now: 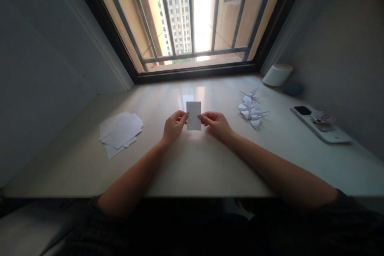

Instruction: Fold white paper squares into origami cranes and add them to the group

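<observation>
A small white rectangle of paper (193, 117) is held upright above the middle of the white sill. My left hand (175, 126) pinches its left edge between thumb and fingers. On the opposite edge, my right hand (216, 123) grips it the same way. Whether the paper is folded cannot be made out. To the left lies a loose pile of white paper sheets (123, 128), fanned unevenly. Several folded white paper cranes (252, 108) sit in a cluster to the right of my right hand.
A phone (321, 124) with a ring-like attachment on its back lies at the right. Behind it are a white cylindrical object (277, 75) and a blurred dark bluish item (293, 89). A barred window with a dark frame (198, 73) closes off the back.
</observation>
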